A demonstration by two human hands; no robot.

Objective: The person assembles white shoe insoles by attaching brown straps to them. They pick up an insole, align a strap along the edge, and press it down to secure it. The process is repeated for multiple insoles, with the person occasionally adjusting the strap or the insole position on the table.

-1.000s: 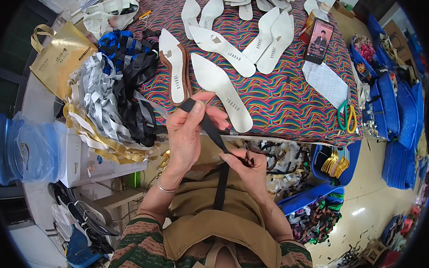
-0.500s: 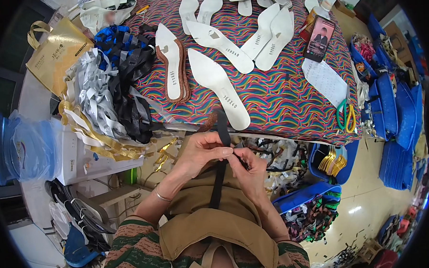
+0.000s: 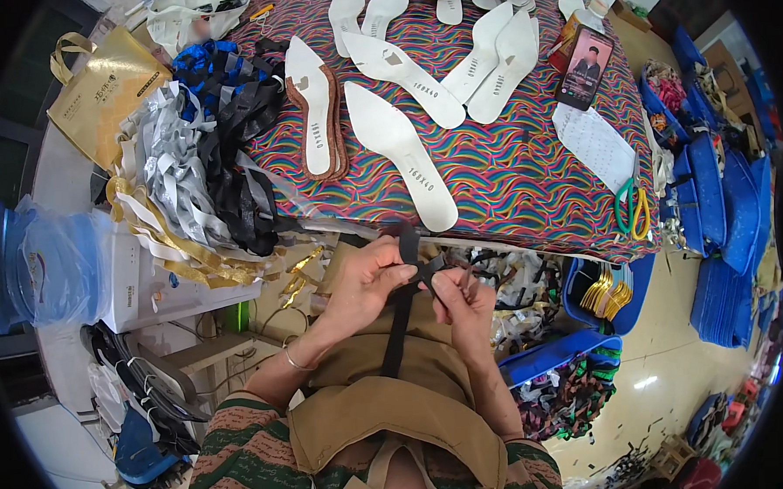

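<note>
Between my hands is a flat black strip [image 3: 400, 331], its lower part hanging down over my brown apron [image 3: 353, 355]. My left hand [image 3: 368, 279] pinches it near the table edge, and a short length stands up above the fingers. My right hand [image 3: 466, 304] is closed on another part of the black strip, thumb against fingers, just beside the left. Beyond the hands lies a white pointed insole [image 3: 396, 148], its heel near the front edge. Left of it is a small stack of brown-edged insoles [image 3: 316, 125].
More white insoles [image 3: 406, 82] lie farther back on the patterned tablecloth [image 3: 512, 200]. Silver, black and gold strips [image 3: 178, 166] are heaped left. At the right are a phone [image 3: 586, 65], a paper sheet [image 3: 592, 144] and scissors [image 3: 632, 212]. Blue bins [image 3: 554, 360] stand below the table.
My hands have drawn slightly apart, the right one turning and moving a little right with the strip's end now showing. The phone's picture has changed.
</note>
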